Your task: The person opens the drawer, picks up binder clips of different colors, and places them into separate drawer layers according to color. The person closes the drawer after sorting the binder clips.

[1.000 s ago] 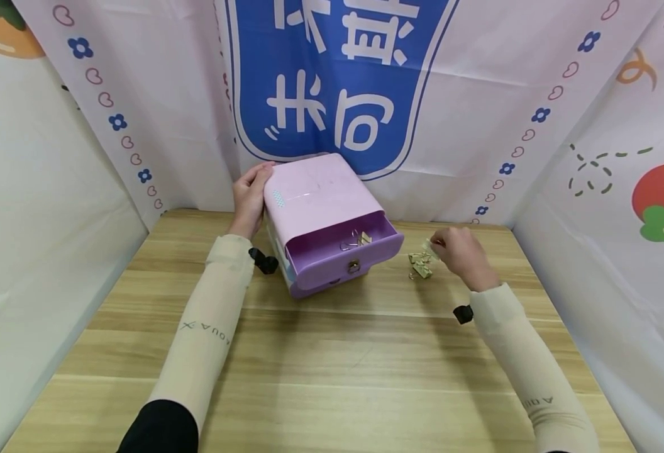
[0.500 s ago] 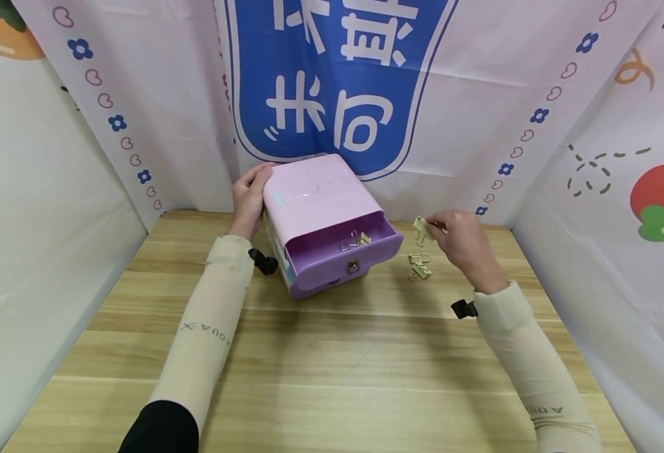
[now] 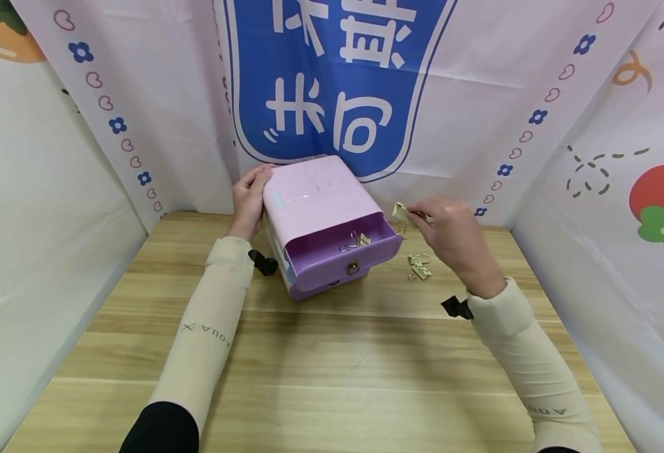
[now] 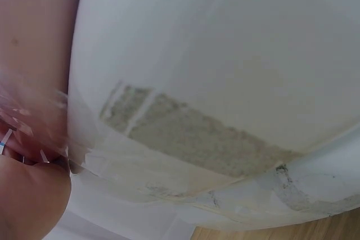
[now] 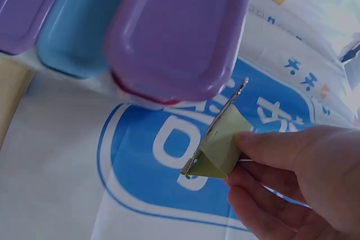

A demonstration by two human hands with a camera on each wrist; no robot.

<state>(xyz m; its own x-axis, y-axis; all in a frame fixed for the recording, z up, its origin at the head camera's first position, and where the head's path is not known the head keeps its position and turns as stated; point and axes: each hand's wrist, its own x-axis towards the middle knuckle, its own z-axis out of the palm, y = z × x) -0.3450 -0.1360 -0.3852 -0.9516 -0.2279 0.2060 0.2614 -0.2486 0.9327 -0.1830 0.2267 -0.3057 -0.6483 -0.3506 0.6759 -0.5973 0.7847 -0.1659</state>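
Note:
A pink-topped drawer box [image 3: 323, 195] stands at the back of the table, its top purple drawer [image 3: 340, 264] pulled out. My left hand [image 3: 248, 200] grips the box at its rear left corner; in the left wrist view the box's white side fills most of the frame. Between thumb and fingers, my right hand [image 3: 453, 239] pinches a gold binder clip [image 5: 222, 144], raised just right of the drawer's front corner. Inside the drawer lie a gold clip [image 3: 364, 239] and a silver wire piece [image 3: 348, 246]. More gold binder clips [image 3: 420, 270] lie on the table below the right hand.
Under the open drawer, a blue drawer [image 5: 84, 23] and another purple drawer [image 5: 36, 9] show in the right wrist view. A printed cloth backdrop [image 3: 451, 113] rises right behind the box. The wooden table [image 3: 332, 377] stretches toward the front.
My right hand has lifted a binder clip off the pile and carried it up and left toward the open drawer. The left hand and the box have stayed put.

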